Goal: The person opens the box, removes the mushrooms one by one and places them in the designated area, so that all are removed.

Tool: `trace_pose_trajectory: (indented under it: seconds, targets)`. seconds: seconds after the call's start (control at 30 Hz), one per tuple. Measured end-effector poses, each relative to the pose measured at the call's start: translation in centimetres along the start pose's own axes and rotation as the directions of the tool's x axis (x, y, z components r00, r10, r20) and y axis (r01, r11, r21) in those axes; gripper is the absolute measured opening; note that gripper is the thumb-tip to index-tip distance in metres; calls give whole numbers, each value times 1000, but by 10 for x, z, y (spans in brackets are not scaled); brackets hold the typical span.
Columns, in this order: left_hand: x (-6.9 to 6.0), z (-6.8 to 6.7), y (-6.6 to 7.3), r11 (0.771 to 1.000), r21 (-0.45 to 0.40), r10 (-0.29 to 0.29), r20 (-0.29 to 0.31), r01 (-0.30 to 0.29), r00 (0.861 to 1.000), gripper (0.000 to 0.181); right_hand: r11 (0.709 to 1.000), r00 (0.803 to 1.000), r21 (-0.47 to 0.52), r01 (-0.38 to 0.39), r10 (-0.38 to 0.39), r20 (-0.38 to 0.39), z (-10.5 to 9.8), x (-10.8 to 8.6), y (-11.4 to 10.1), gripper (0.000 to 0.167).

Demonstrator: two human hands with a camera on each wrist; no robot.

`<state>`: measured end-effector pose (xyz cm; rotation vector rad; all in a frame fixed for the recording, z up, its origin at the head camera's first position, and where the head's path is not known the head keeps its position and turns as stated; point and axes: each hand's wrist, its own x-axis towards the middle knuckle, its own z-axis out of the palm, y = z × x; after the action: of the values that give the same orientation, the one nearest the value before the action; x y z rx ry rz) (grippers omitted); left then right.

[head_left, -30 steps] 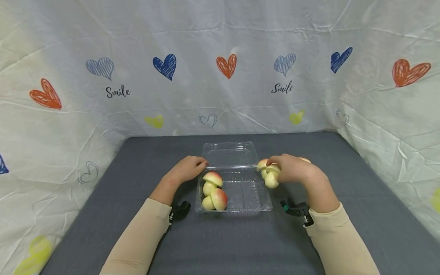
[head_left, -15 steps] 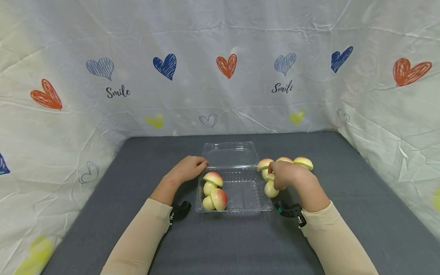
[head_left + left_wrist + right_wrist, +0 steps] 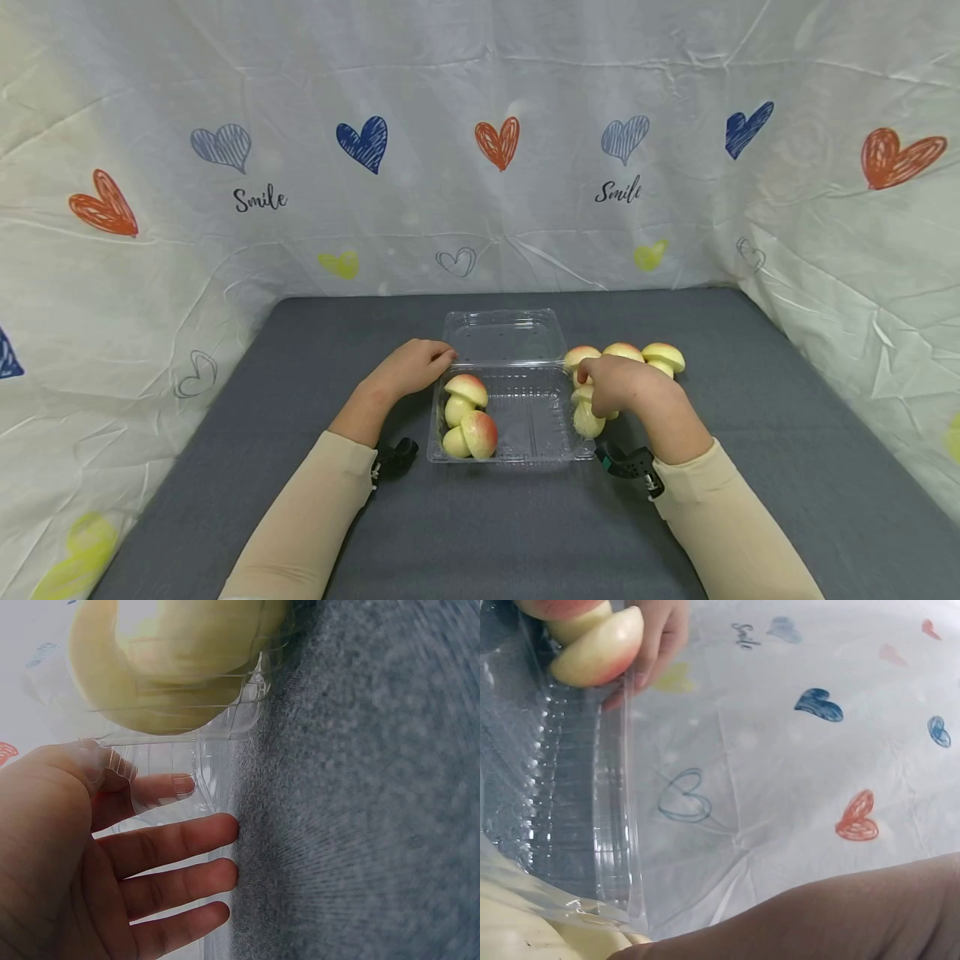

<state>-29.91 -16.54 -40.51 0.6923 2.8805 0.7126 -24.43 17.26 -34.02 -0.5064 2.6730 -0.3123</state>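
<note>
A clear plastic container (image 3: 525,417) stands on the dark table with its lid (image 3: 504,337) folded back. Inside, on the left, lie two toy mushrooms, the rear one (image 3: 466,392) above the front one (image 3: 478,434), both pale yellow with reddish caps. My left hand (image 3: 408,367) holds the container's back left corner, thumb and index finger at the plastic, other fingers extended (image 3: 180,844). To the right, my right hand (image 3: 630,387) grips a pale mushroom (image 3: 589,422) at the container's right wall; its fingertips are partly hidden. This mushroom shows through plastic in the right wrist view.
Behind the right hand are more mushrooms: one by the container's corner (image 3: 581,357), one partly covered (image 3: 624,352), and one farther right (image 3: 663,358). A white curtain (image 3: 420,208) printed with hearts hangs behind the grey table (image 3: 487,533).
My right hand has shifted slightly left and nearer, with the mushroom now closer to the container's right wall. The mushrooms behind it show more. My left hand has stayed put.
</note>
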Motion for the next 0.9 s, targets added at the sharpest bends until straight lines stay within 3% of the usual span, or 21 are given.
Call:
trace_pose_trajectory:
  seconds: [0.5, 0.9]
  targets:
    - [4, 3, -3, 1000, 17, 3, -10, -3, 1000, 38, 1000, 1000, 30, 2, -1, -25, -1, -4, -2, 58]
    - [2, 4, -4, 1000, -12, -12, -17, 11, 1000, 38, 997, 986, -17, 82, -83, -146, -14, -21, -11, 54]
